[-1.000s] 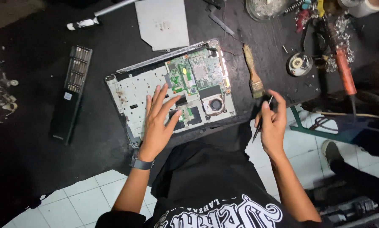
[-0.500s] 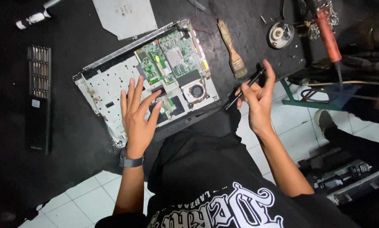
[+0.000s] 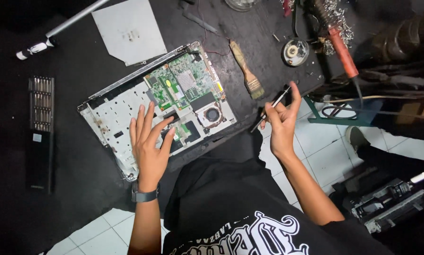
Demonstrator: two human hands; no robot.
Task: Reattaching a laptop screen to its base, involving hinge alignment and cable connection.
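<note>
Two hands over black tabletop (image 3: 70, 156): left hand (image 3: 149, 144), fingers spread flat, rests on opened laptop chassis (image 3: 127, 113); right hand (image 3: 280, 120), beside chassis, pinches slim screwdriver (image 3: 271, 108). Beyond left hand: green circuit board (image 3: 179, 82); beyond right: paintbrush (image 3: 246, 70).

Single head-mounted view, looking almost straight down from above the person's own torso, whose dark shirt fills the lower middle. The far edge of the black table (image 3: 268, 42) runs out past the top; its near edge crosses diagonally above white floor tiles (image 3: 325, 156). The camera sits close: the left hand (image 3: 148, 141), right hand (image 3: 280, 120) and opened laptop base (image 3: 112, 113) occupy the centre.
</note>
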